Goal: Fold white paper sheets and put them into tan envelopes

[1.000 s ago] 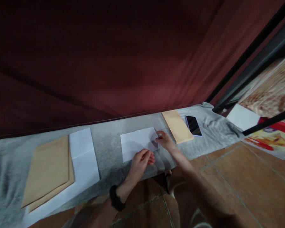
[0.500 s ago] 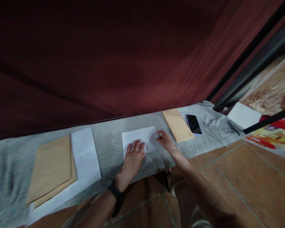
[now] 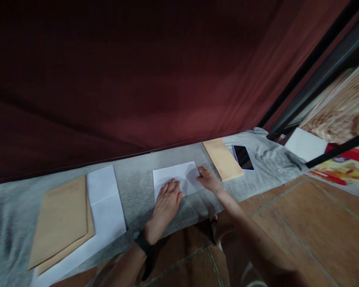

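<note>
A folded sheet of white paper (image 3: pixel 185 173) lies on the grey cloth in front of me. My left hand (image 3: pixel 168 198) rests on its left half, palm down, fingers stretched out flat. At the paper's right edge, the fingers of my right hand (image 3: pixel 208 179) are curled in a pinch on that edge. The fingertips are partly hidden by the hand. Just right of this hand lies a stack of slim tan envelopes (image 3: pixel 223 159), apart from the paper.
Grey cloth (image 3: pixel 137 191) covers the narrow surface. A phone (image 3: pixel 243 157) lies beyond the slim envelopes. On the left, large brown envelopes (image 3: pixel 61 219) overlap white sheets (image 3: pixel 106 199). A dark red curtain (image 3: pixel 137 99) hangs behind; black metal bars (image 3: pixel 311 63) stand at right.
The view has shifted slightly. My right hand has moved a little along the paper's right edge; my left hand stays flat on the sheet.
</note>
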Available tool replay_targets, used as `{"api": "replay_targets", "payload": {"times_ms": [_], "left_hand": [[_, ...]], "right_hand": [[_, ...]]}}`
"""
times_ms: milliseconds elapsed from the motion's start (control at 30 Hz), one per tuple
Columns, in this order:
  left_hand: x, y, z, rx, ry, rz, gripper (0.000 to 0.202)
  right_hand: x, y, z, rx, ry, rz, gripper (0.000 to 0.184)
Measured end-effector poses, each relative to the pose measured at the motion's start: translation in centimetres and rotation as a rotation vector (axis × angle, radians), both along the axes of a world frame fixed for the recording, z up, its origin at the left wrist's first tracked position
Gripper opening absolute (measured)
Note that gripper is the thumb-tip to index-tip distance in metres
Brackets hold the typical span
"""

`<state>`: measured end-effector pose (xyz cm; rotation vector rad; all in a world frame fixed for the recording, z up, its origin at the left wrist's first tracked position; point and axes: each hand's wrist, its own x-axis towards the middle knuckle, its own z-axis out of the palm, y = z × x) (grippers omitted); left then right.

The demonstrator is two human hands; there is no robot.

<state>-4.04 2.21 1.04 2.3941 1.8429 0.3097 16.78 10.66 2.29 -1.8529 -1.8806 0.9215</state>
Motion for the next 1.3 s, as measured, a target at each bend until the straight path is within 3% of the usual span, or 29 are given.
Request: {"api": "replay_targets", "payload": {"times_ms": [300, 533, 767, 1033, 1133, 1300], "left_hand": [[0.9, 2.1, -1.4, 0.211, 0.003, -0.034, 0.055], [0.7, 3.3, -2.7, 0.193, 0.072, -0.044, 0.057], [1.2, 3.1, -2.4, 0.172, 0.091, -0.022, 0.057], [2.1, 3.1, -2.7, 0.191, 0.062, -0.069, 0.054], [2.0, 3.2, -3.2, 0.235, 0.071, -0.084, 0.056], [1.2, 3.5, -6.1, 0.348, 0.08, -0.137, 0.057]], "right_hand": [[0.1, 0.2, 0.4, -0.018, -0.078, 0.028, 0.051], [0.1, 0.1, 0.1, 0.044, -0.09, 0.032, 0.047], [0.3, -0.2, -0.1, 0.016, -0.105, 0.056, 0.048], [-0.1, -1.7, 0.6, 0.136, -0.396, -0.012, 0.041], [-1.4, -1.5, 0.8, 0.287, -0.303, 0.028, 0.039], [-5.9, -0.6, -0.9, 0.456, 0.044, 0.32, 0.045]]}}
